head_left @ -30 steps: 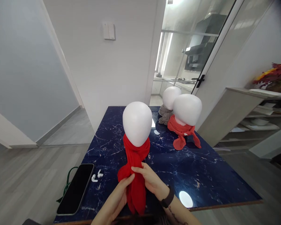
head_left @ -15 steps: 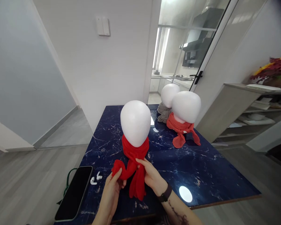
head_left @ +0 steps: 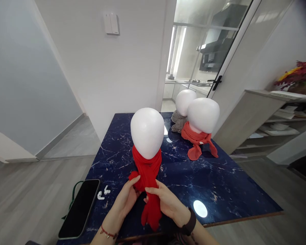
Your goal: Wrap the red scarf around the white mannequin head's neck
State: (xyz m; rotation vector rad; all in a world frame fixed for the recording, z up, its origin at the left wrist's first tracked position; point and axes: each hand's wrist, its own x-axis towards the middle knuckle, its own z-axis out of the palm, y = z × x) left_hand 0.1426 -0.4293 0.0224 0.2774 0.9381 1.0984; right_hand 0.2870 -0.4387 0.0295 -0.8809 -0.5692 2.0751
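Note:
A bright red scarf (head_left: 147, 167) is wrapped round the neck of a white mannequin head (head_left: 147, 132) that stands upright on the table. My left hand (head_left: 129, 195) pinches one end of the scarf at the left, below the neck. On the right, my right hand (head_left: 167, 200) grips the other end, thumb across its front and fingers behind. That end hangs down past my hand toward the table's front edge. Part of the fingers of both hands is hidden behind the cloth.
The dark blue marbled table (head_left: 214, 180) carries two more white heads, one with a coral scarf (head_left: 196, 139), one with a grey scarf (head_left: 177, 121). At the left lie a phone (head_left: 79, 209) and white earbuds (head_left: 103, 192). A shelf (head_left: 260, 119) stands to the right.
My left hand has moved right and up, bringing its scarf end closer to the middle. My right hand has slid slightly lower, and the hanging end now lies in front.

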